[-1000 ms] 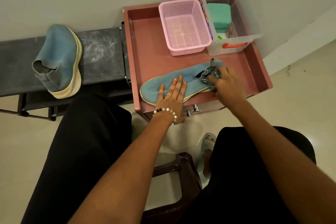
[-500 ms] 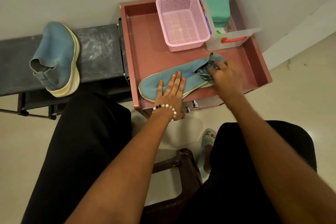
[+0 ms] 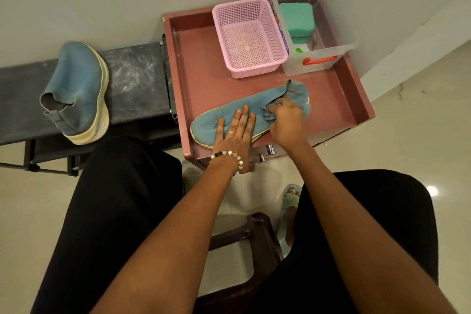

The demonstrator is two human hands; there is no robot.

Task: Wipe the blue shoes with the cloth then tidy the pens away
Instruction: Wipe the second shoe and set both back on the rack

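Shoe of blue knit lies on its side across the lower middle of the pink desk, toe toward the left of the frame, heel toward the right; the left hand lies flat on its middle, fingers straight and slightly spread, pressing it down; a bead bracelet circles that wrist. The right hand sits just right of the left, over the heel end, its fingers curled and clamped on a bunched blue-grey cloth that touches the shoe near its opening — only a small fold of the cloth shows beyond the knuckles.

The second blue shoe stands well apart at the middle left of the frame, on a dark bench that meets the left edge of the desk; its pale sole faces right and its opening faces the lower left.

At the upper part of the desk a pink basket stands just beside a clear box at the upper right; inside the box a green case shows, and lower down a small green piece and an orange handle — whether these are pens I cannot tell.

Black trousers fill the lower frame on both sides; between the knees a dark stool and a foot in a pale green sandal rest on the light floor.
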